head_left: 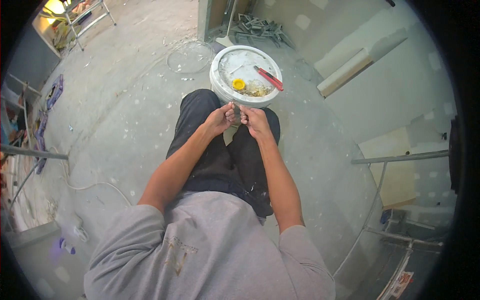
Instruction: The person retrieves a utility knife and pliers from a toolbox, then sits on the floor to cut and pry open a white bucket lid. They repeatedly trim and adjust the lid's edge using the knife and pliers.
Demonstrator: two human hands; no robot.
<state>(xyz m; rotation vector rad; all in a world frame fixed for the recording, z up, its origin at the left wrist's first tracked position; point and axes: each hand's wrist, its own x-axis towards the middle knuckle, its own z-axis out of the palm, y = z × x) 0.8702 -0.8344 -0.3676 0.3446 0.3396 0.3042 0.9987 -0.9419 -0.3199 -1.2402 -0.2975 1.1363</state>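
My left hand [220, 119] and my right hand [254, 120] are close together above my knees, at the near rim of a white lidded bucket [231, 62]. Both are closed, thumbs and fingertips pinched toward each other. Something tiny and brownish seems to be between the fingertips, too small to make out. On the bucket's lid lie a red utility knife [269, 78], a round yellow cap [239, 84], a thin white stick [237, 68] and a heap of small yellowish-brown crumbs [257, 91].
Behind the bucket a long-handled scraper [226, 40] leans near a pile of metal offcuts [265, 31]. A loop of wire [190, 56] lies on the dusty floor. Metal scaffold rails [400, 157] stand on both sides. A white cable [95, 185] runs at left; a stepladder [90, 22] stands far left.
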